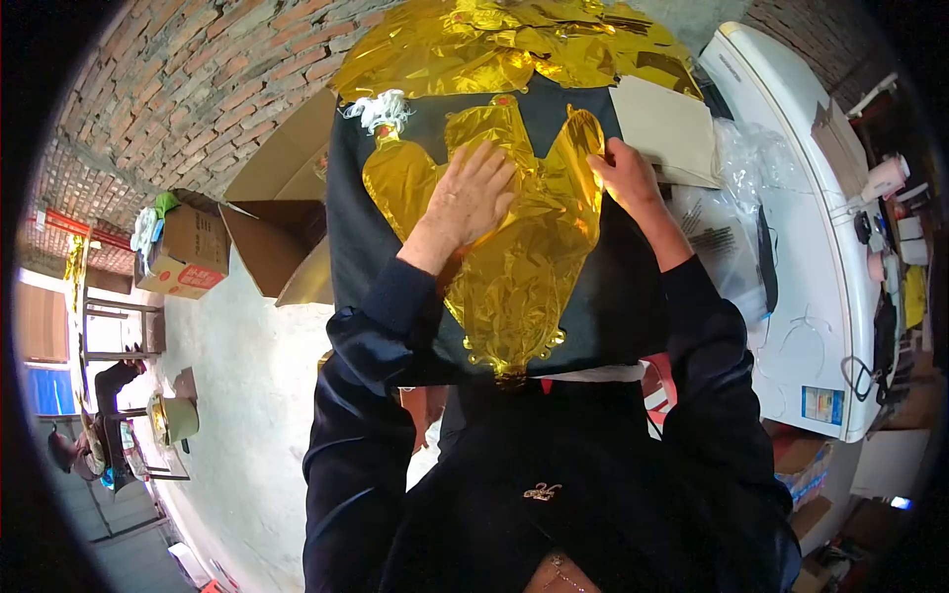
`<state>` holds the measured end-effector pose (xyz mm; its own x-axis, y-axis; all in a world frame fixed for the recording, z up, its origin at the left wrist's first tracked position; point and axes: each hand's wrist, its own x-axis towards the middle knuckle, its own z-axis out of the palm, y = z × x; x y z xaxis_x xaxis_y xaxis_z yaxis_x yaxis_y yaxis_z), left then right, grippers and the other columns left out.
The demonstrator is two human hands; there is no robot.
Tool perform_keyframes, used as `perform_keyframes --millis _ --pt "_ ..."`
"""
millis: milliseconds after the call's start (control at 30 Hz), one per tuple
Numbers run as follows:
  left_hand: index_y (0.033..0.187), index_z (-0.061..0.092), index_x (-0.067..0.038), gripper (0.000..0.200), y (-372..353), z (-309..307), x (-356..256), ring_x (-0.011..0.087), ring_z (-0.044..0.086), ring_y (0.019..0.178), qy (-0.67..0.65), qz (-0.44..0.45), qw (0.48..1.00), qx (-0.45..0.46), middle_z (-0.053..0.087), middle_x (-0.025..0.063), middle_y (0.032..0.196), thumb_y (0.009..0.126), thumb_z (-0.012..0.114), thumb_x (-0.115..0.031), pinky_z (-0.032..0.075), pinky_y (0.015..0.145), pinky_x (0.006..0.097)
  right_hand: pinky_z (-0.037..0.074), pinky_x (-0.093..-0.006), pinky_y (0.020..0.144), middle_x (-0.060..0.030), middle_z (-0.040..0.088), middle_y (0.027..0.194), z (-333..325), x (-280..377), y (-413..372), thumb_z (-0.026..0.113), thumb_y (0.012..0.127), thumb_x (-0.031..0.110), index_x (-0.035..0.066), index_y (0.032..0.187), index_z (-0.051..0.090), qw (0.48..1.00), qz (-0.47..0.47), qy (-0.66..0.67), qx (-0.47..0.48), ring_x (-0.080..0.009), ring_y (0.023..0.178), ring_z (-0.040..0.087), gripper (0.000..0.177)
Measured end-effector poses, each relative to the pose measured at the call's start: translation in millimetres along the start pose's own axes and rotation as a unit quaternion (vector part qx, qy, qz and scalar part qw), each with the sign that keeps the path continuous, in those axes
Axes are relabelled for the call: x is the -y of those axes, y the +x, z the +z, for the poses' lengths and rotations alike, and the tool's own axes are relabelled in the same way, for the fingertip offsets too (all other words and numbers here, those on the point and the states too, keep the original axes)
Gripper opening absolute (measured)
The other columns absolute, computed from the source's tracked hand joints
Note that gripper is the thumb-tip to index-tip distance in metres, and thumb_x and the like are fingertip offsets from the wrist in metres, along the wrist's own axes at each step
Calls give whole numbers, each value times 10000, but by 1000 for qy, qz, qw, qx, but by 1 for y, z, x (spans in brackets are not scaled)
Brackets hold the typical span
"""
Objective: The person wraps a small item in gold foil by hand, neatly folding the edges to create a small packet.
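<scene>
A flat gold foil balloon with several pointed lobes at its far end lies on a black cloth-covered surface in front of me. My left hand rests on its left-middle part, palm down with the fingers stretched out. At the balloon's right lobe, my right hand is closed, thumb and fingers pinching the foil edge. That lobe curls up a little. A bundle of white strings lies at the tip of the left lobe. Small red spots show near the lobe tips.
A heap of gold foil pieces lies beyond the black surface. Open cardboard boxes stand to the left, near a brick wall. On the right are clear plastic bags and a white fridge-like appliance. Another person sits far left.
</scene>
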<state>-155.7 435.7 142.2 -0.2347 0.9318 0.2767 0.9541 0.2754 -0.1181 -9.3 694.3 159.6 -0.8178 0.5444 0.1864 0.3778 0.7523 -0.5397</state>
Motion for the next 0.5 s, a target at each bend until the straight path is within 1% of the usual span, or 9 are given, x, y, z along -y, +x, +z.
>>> perform_keyframes --millis 33,133,233,267,367,500 --pt "1486 531 -93 507 0 2 0 301 338 1533 -13 1 1000 -12 490 107 1575 1078 439 -380 222 1274 490 532 -475 671 -167 683 811 0 -1 2 712 920 385 20 909 581 1000 -17 23 4 -360 753 708 388" --pt "1447 541 -55 491 1 7 -2 329 371 1507 -49 -1 998 -41 519 148 1522 1032 492 -312 275 1255 495 538 -387 574 -114 684 797 -5 15 3 721 938 351 8 915 583 983 36 166 72 -246 685 720 371" --pt "1410 548 -34 494 4 8 -1 358 401 1477 -83 2 994 -74 545 177 1457 964 546 -248 319 1233 503 542 -310 532 -84 696 827 -15 41 -2 701 962 328 -6 953 596 956 47 261 125 -175 684 732 350" --pt "1398 551 -29 499 5 9 -2 367 410 1467 -94 4 992 -86 552 184 1435 940 562 -228 332 1226 506 573 -294 580 -79 710 868 -15 44 -2 688 975 352 -12 1019 608 955 50 256 138 -165 733 755 376" --pt "1373 559 -30 502 6 10 -6 394 431 1440 -107 -4 988 -115 554 196 1404 902 588 -201 352 1212 509 570 -289 589 -80 716 886 -18 55 -6 684 979 371 -22 1060 614 942 39 301 144 -168 730 754 407" --pt "1374 562 -31 492 4 8 -10 405 431 1436 -124 -8 985 -116 539 208 1421 907 585 -188 347 1213 512 557 -262 606 -73 728 930 -16 53 -5 672 989 381 -16 1089 621 943 59 291 151 -150 723 742 413"
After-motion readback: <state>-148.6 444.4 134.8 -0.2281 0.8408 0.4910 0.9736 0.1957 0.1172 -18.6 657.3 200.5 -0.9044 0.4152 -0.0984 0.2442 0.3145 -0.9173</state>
